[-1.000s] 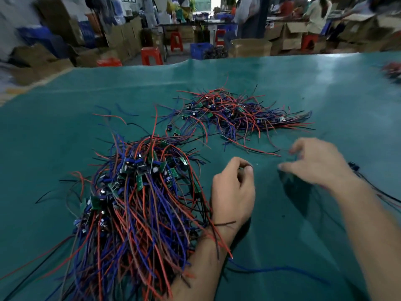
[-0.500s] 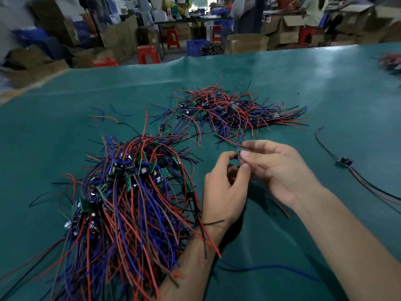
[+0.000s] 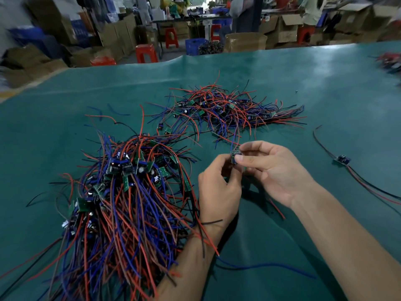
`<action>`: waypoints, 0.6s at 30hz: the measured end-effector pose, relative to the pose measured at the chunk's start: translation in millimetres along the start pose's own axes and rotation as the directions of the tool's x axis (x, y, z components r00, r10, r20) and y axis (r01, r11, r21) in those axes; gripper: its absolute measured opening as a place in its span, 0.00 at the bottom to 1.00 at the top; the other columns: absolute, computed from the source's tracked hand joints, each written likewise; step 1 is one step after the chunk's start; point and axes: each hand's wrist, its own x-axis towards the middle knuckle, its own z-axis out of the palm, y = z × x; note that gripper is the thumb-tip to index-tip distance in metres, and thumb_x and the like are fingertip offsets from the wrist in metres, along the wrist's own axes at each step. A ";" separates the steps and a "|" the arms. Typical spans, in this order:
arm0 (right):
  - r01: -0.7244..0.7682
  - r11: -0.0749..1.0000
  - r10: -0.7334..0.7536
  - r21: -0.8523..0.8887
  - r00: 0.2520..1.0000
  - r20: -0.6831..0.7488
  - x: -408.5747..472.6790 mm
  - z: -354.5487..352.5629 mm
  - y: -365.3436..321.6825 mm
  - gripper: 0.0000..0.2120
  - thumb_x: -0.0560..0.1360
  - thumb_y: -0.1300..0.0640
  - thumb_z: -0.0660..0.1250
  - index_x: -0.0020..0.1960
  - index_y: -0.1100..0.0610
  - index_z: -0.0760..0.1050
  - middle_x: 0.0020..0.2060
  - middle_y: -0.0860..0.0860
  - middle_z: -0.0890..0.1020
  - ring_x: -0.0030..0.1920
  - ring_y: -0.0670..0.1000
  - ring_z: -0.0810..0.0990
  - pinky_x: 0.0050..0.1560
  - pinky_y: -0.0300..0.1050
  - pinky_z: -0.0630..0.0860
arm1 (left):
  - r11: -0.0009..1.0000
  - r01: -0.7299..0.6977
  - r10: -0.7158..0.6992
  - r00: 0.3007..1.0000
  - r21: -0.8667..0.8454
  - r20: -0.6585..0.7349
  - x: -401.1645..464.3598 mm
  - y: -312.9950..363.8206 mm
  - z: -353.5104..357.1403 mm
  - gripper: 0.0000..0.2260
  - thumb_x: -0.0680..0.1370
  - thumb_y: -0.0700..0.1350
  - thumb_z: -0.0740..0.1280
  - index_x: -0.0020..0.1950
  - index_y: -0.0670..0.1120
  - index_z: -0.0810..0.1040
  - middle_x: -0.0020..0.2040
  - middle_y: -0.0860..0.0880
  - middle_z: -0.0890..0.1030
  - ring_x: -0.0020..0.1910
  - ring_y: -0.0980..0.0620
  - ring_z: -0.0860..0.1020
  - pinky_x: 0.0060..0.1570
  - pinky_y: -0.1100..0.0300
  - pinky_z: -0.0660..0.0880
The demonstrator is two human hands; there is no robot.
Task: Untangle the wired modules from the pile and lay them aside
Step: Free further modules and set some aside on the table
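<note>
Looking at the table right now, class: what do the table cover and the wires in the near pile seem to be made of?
Table cover: probably vinyl or rubber sheet; teal, smooth, with soft glare and a ripple at its far edge.
Near pile: wires seemingly sheathed in flexible plastic; red, blue and black, matte, bending loosely.

Green table cover (image 3: pixel 303 79) in front; cardboard boxes (image 3: pixel 117 38), red stools (image 3: pixel 146 53), blue crate (image 3: pixel 195 45) behind

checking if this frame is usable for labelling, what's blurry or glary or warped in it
Head view: the hands, left hand and right hand, the small module they pinch and the near wire pile are sharp; background boxes and red stools smear with blur; soft glare streaks the green table top right; the far table edge bows from wide-angle distortion.
</note>
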 end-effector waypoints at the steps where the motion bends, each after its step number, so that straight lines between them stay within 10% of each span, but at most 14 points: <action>1: 0.029 0.998 -0.029 -0.060 1.000 -0.006 -0.3 1.0 0.5 0.18 0.57 0.64 0.78 0.46 0.60 0.80 0.36 0.53 0.84 0.36 0.49 0.82 0.36 0.37 0.78 | 1.000 0.006 -0.006 1.000 0.006 -0.003 0.1 -0.7 -0.2 0.05 0.78 0.36 0.68 0.50 0.44 0.82 0.39 0.51 0.84 0.38 0.56 0.81 0.43 0.56 0.79; 5: 0.112 0.913 -0.142 -0.391 0.989 -0.049 2.4 -4.8 1.7 0.10 0.64 0.54 0.81 0.41 0.56 0.84 0.36 0.51 0.85 0.36 0.46 0.79 0.35 0.37 0.71 | 0.999 0.046 -0.045 0.999 -0.013 0.015 -0.3 -0.6 -0.5 0.06 0.80 0.37 0.66 0.50 0.44 0.82 0.37 0.51 0.83 0.35 0.52 0.80 0.41 0.52 0.79; 9: -0.013 0.956 0.034 -0.294 0.997 0.063 1.9 -2.9 1.4 0.15 0.72 0.46 0.73 0.42 0.59 0.85 0.36 0.55 0.82 0.32 0.52 0.76 0.31 0.42 0.67 | 0.997 0.064 -0.062 0.997 -0.045 0.055 -0.9 -0.3 0.9 0.08 0.82 0.40 0.65 0.46 0.45 0.82 0.31 0.54 0.79 0.29 0.57 0.75 0.35 0.56 0.75; 18: 0.063 0.964 -0.077 -0.257 0.996 -0.045 3.9 -12.3 -2.9 0.04 0.71 0.62 0.75 0.41 0.55 0.88 0.38 0.50 0.86 0.37 0.46 0.78 0.36 0.40 0.70 | 0.999 0.043 -0.046 0.983 0.021 0.180 -2.1 0.7 2.5 0.13 0.77 0.49 0.62 0.42 0.42 0.80 0.27 0.52 0.74 0.30 0.45 0.74 0.36 0.46 0.76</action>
